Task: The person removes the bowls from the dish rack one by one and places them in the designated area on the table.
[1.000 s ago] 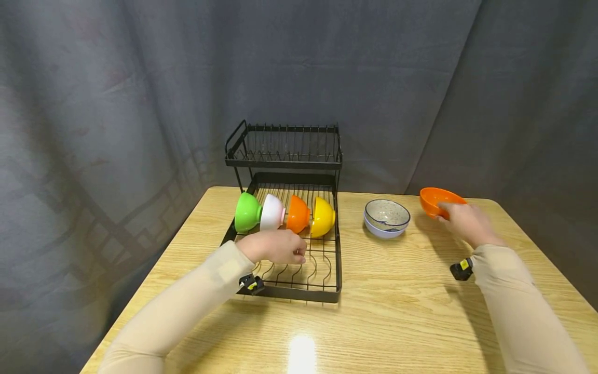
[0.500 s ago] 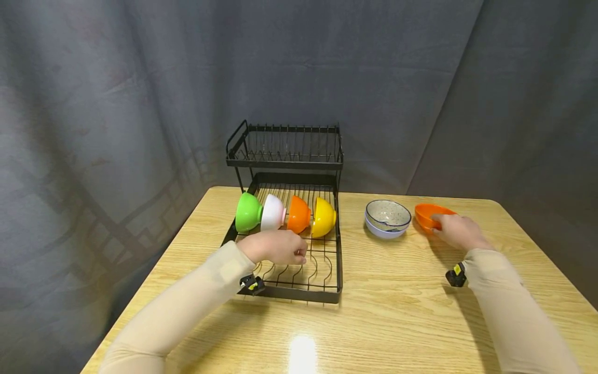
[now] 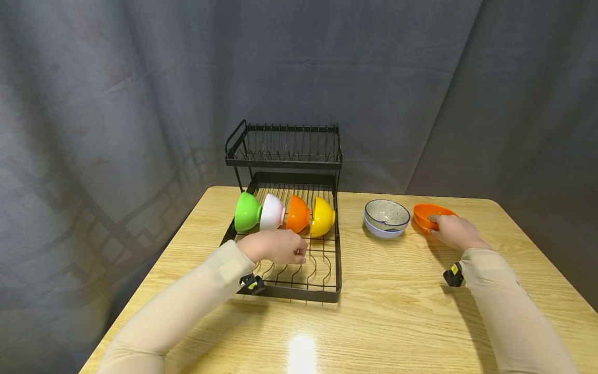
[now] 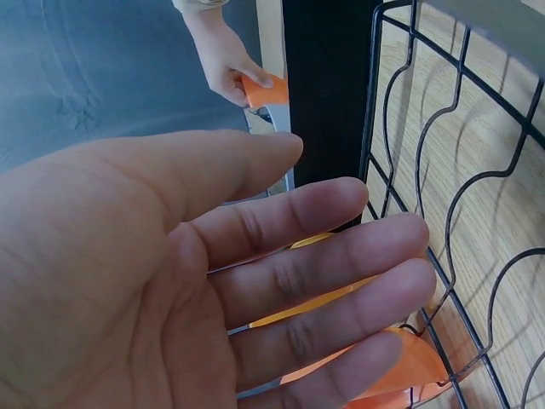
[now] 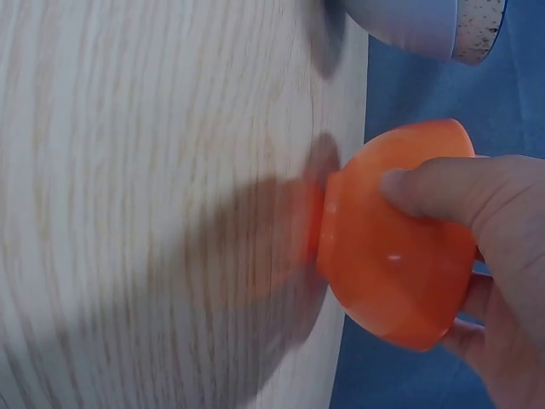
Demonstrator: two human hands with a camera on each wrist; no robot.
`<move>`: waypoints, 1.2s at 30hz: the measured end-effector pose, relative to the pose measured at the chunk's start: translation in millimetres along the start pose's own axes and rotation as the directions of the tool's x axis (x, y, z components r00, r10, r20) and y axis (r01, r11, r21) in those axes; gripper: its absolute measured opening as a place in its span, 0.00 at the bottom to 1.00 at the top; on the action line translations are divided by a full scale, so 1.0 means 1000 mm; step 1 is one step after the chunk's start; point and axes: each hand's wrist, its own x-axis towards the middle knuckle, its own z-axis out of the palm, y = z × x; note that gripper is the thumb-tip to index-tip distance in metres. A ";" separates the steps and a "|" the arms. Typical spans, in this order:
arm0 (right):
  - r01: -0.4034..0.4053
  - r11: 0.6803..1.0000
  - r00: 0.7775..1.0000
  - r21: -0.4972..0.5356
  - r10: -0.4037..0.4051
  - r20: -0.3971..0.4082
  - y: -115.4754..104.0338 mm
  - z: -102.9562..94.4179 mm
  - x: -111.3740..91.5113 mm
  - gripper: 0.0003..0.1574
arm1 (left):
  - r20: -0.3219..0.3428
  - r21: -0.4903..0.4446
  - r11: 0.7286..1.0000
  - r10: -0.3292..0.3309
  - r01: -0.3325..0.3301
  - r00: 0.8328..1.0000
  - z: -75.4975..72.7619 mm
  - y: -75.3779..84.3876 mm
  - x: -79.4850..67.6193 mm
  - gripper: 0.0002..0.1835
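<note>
My right hand (image 3: 455, 232) grips an orange bowl (image 5: 396, 247) by its side, thumb on the outer wall and fingers at the rim. The bowl is upright, its foot close to the wooden tabletop. Beside it stands a speckled bowl (image 3: 386, 213) nested in a pale lavender bowl (image 3: 383, 231). My left hand (image 3: 275, 247) hovers over the front of the black dish rack (image 3: 299, 294), fingers loosely extended, nothing in them. Behind it, a green bowl (image 3: 247, 213), a white bowl (image 3: 271, 212), a second orange bowl (image 3: 297, 214) and a yellow bowl (image 3: 322, 217) stand on edge in a row.
The rack's upper tier (image 3: 285, 163) rises at the back, with wire slots and no dishes on it. A grey curtain (image 3: 374, 93) hangs behind the wooden table (image 3: 374, 311). The rack's right rail lies between the row of bowls and the nested pair.
My right hand has brought the orange bowl left and down, from above the table's right side to beside the nested bowls. It barely shifts in the last half second. My left hand stays put.
</note>
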 end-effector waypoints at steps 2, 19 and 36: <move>-0.010 1.000 1.000 0.008 0.010 0.010 0.000 0.000 0.001 0.12 | -0.004 -0.003 1.000 0.003 -0.003 1.000 0.000 0.000 0.000 0.09; 0.004 0.997 0.996 0.074 -0.010 0.083 -0.001 0.002 0.002 0.07 | -0.017 0.011 1.000 0.011 -0.011 1.000 0.000 -0.001 -0.001 0.09; 0.010 0.990 1.000 0.140 -0.010 -0.004 -0.003 -0.006 -0.001 0.27 | -0.020 -0.002 1.000 0.011 -0.011 1.000 0.001 -0.002 -0.001 0.09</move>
